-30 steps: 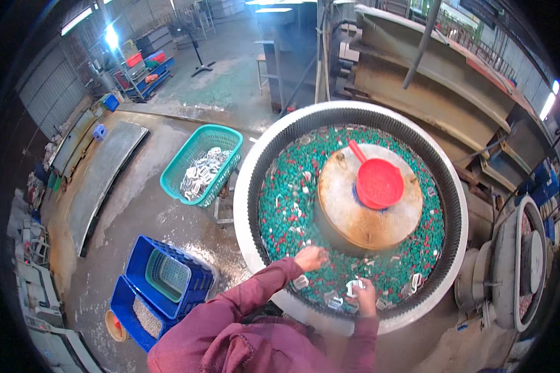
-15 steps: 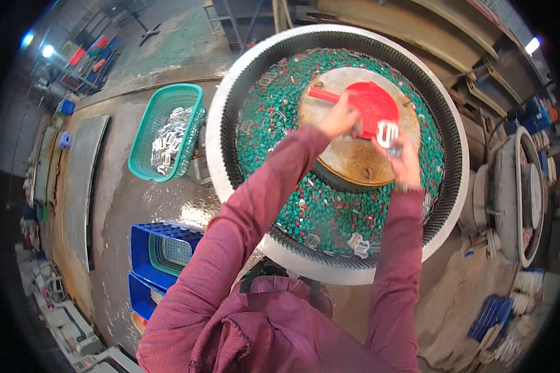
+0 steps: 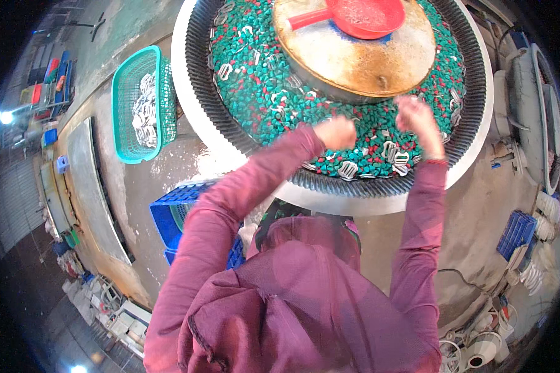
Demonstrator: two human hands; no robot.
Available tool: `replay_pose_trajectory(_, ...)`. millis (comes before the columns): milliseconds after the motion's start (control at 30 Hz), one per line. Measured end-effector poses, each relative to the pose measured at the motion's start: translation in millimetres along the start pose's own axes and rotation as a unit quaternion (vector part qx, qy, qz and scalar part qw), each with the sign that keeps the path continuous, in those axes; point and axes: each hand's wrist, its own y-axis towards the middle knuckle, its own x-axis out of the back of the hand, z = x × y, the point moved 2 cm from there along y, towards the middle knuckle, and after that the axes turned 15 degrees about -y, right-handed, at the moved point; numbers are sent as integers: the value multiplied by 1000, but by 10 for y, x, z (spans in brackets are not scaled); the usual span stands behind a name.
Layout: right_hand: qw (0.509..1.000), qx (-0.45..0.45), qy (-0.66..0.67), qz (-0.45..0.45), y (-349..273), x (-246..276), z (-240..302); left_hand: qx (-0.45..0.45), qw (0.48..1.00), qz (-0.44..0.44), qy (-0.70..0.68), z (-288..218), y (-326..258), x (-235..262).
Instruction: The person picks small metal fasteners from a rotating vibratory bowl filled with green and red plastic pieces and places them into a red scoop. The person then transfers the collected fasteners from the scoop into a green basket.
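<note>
My left hand (image 3: 337, 132) is over the near part of a round tub (image 3: 330, 202), its fingers curled. Whatever it may hold is hidden. Farther right, my right hand (image 3: 417, 118) is also closed and slightly blurred by motion, close to the rim of the central round lid (image 3: 367, 68). Its contents cannot be made out. Green and red chips (image 3: 249, 93) fill the tub around the lid. Several pale metal buckles (image 3: 347, 170) lie among them near my hands. On the lid rests a red pan-shaped strainer with a handle (image 3: 370, 15).
A green basket (image 3: 119, 105) holding metal buckles stands left of the tub. Below it are blue crates (image 3: 168, 217). Another round machine (image 3: 541, 118) is at the right, with a blue crate (image 3: 516, 235) on the floor nearer me.
Both hands have drawn back toward me from the red strainer, which now lies untouched on the lid. The buckle seen by my right hand no longer shows there. The view has shifted.
</note>
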Motion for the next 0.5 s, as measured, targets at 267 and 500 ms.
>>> replay_pose_trajectory(267,835,-277,-475,-20,-99,-304,-1314,55,993,-63,79,-23,314,-1775)
replay_pose_trajectory(500,906,-137,-388,-103,-49,-797,-1633,152,943,-228,-191,351,-188,-1351)
